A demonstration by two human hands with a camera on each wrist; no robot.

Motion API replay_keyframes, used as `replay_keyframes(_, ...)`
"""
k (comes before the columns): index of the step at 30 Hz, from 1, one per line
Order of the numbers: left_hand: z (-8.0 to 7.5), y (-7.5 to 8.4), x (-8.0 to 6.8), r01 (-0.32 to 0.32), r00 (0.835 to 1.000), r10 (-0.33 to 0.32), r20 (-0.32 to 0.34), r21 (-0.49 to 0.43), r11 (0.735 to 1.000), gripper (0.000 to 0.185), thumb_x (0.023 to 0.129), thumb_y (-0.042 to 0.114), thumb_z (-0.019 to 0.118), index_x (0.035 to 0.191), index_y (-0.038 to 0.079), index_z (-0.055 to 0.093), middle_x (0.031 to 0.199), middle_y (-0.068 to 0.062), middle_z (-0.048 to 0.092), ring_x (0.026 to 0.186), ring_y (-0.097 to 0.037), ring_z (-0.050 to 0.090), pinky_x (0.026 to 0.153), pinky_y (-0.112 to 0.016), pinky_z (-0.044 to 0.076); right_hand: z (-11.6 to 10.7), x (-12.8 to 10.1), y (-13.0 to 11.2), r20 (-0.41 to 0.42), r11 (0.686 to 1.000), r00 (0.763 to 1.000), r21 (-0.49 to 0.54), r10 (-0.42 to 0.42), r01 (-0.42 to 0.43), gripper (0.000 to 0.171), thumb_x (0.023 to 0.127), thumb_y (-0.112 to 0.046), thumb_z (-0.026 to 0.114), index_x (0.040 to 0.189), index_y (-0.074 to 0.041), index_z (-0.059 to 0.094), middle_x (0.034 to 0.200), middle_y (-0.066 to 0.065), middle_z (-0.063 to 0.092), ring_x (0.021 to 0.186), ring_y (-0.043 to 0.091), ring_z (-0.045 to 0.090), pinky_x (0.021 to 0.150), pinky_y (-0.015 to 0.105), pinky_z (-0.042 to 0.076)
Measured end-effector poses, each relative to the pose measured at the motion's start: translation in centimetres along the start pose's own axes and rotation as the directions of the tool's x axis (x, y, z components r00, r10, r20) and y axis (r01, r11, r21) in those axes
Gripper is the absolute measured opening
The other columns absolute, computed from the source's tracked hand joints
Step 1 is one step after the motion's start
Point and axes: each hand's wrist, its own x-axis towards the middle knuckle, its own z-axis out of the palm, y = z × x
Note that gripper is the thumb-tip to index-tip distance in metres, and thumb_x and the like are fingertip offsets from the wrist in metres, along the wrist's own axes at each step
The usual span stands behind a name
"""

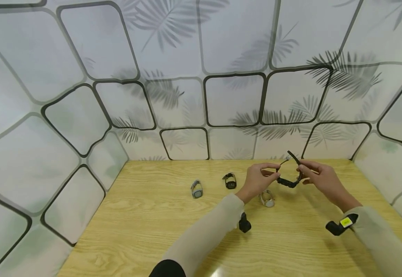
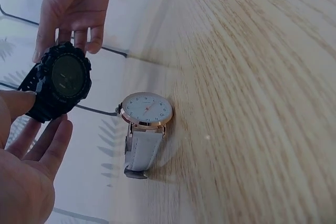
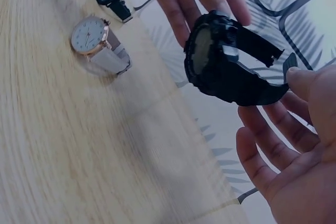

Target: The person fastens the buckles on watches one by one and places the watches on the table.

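Observation:
A chunky black digital watch [image 1: 286, 182] is up above the table between both hands, its strap unfastened and the two ends apart. My left hand [image 1: 259, 179] pinches the strap on one side, thumb on the band close to the case [image 2: 68, 76]. On the opposite side my right hand [image 1: 322, 179] pinches the other strap piece, with its thumb [image 3: 299, 81] near the strap's free end. Just below and left of the held watch, a round white-faced watch [image 1: 269, 202] with a rose-gold case and pale strap rests on the wood.
Left of my hands lie a black square-faced watch [image 1: 231, 184] and, farther left, a grey-blue watch [image 1: 197, 193]. They sit on a light wooden table [image 1: 145, 215]. A patterned curtain [image 1: 233, 100] rises along the table's back edge and both sides.

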Motion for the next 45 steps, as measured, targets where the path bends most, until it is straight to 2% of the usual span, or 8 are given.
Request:
replay_keyframes(3, -0.2, 0.0, -0.2, -0.004, 1.000, 0.004, 0.000, -0.022, 1.000, 0.025, 0.096, 0.011, 0.075, 0.121, 0.013, 0.077, 0.120, -0.011, 0.074, 0.084, -0.001, 0.072, 0.067, -0.018, 0.058, 0.0, 0.1, -0.1, 0.022, 1.000, 1.000, 0.023, 0.014, -0.014, 0.052, 0.108, -0.034, 0.056, 0.141, 0.006, 0.055, 0.105, -0.015, 0.070, 0.094, 0.009, 0.071, 0.075, 0.033, 0.062)
replay_keyframes(9, -0.4, 0.1, -0.5, 0.009, 1.000, -0.009, 0.011, -0.015, 1.000, 0.019, 0.094, 0.009, 0.077, 0.112, 0.011, 0.077, 0.125, -0.001, 0.071, 0.090, -0.005, 0.073, 0.070, -0.019, 0.058, 0.2, 0.0, -0.4, 0.048, 0.999, 0.998, 0.021, 0.027, -0.028, 0.051, 0.107, -0.035, 0.057, 0.141, 0.004, 0.055, 0.111, -0.011, 0.067, 0.099, 0.009, 0.069, 0.078, 0.033, 0.062)
replay_keyframes(13, -0.7, 0.3, -0.5, -0.005, 0.998, 0.004, 0.056, 0.017, 1.000, 0.008, 0.096, 0.011, 0.075, 0.103, 0.012, 0.076, 0.116, -0.001, 0.072, 0.092, -0.003, 0.071, 0.074, -0.018, 0.058, 0.3, -0.1, -0.7, 0.044, 1.000, 0.999, 0.006, 0.010, -0.010, 0.049, 0.107, -0.034, 0.058, 0.140, 0.002, 0.056, 0.112, -0.013, 0.066, 0.098, 0.004, 0.068, 0.076, 0.031, 0.061)
replay_keyframes(18, -1.0, 0.5, -0.4, 0.003, 0.998, -0.005, 0.067, 0.030, 1.000, 0.005, 0.095, 0.011, 0.076, 0.098, 0.010, 0.072, 0.104, -0.004, 0.074, 0.086, 0.001, 0.068, 0.075, -0.017, 0.057, 0.3, -0.2, -1.2, 0.053, 1.000, 0.999, 0.006, -0.004, 0.004, 0.045, 0.107, -0.031, 0.059, 0.139, 0.000, 0.056, 0.114, -0.014, 0.065, 0.098, 0.001, 0.067, 0.076, 0.032, 0.062)
replay_keyframes(26, -1.7, 1.2, 0.0, 0.001, 0.997, -0.003, 0.076, 0.032, 0.999, 0.015, 0.092, 0.009, 0.079, 0.105, 0.009, 0.070, 0.104, -0.002, 0.075, 0.087, 0.004, 0.067, 0.079, -0.017, 0.056, -0.2, 0.0, -2.2, 0.069, 0.999, 0.997, -0.040, -0.029, 0.032, 0.043, 0.107, -0.030, 0.059, 0.137, 0.001, 0.057, 0.112, -0.004, 0.065, 0.095, 0.011, 0.068, 0.075, 0.035, 0.063)
replay_keyframes(34, -1.7, 1.7, -0.1, 0.074, 0.996, -0.070, 0.053, -0.085, 0.994, 0.035, 0.094, 0.011, 0.077, 0.128, 0.006, 0.070, 0.115, -0.007, 0.075, 0.093, -0.003, 0.070, 0.082, -0.023, 0.059, 0.1, 0.0, -2.5, 0.026, 0.995, 0.997, -0.073, -0.067, 0.068, 0.040, 0.106, -0.028, 0.062, 0.135, 0.000, 0.059, 0.107, -0.005, 0.068, 0.089, 0.011, 0.070, 0.071, 0.034, 0.063)
replay_keyframes(39, -1.4, 1.7, 0.0, 0.084, 0.996, -0.083, 0.016, -0.074, 0.994, 0.026, 0.095, 0.017, 0.077, 0.120, 0.009, 0.075, 0.108, -0.002, 0.077, 0.086, 0.000, 0.070, 0.079, -0.025, 0.060, 0.3, -0.2, -2.5, 0.012, 0.990, 0.995, -0.096, -0.104, 0.105, 0.039, 0.105, -0.024, 0.063, 0.135, 0.001, 0.060, 0.107, -0.002, 0.068, 0.088, 0.007, 0.070, 0.069, 0.033, 0.063)
replay_keyframes(45, -1.1, 1.7, 0.0, 0.085, 0.996, -0.085, -0.001, -0.026, 0.996, 0.024, 0.094, 0.019, 0.079, 0.116, 0.011, 0.078, 0.105, 0.003, 0.077, 0.086, 0.003, 0.068, 0.076, -0.018, 0.057, 0.5, -0.5, -2.6, 0.010, 0.988, 0.992, -0.093, -0.125, 0.125, 0.037, 0.104, -0.021, 0.064, 0.135, 0.000, 0.061, 0.110, 0.007, 0.067, 0.089, 0.008, 0.070, 0.069, 0.033, 0.063)
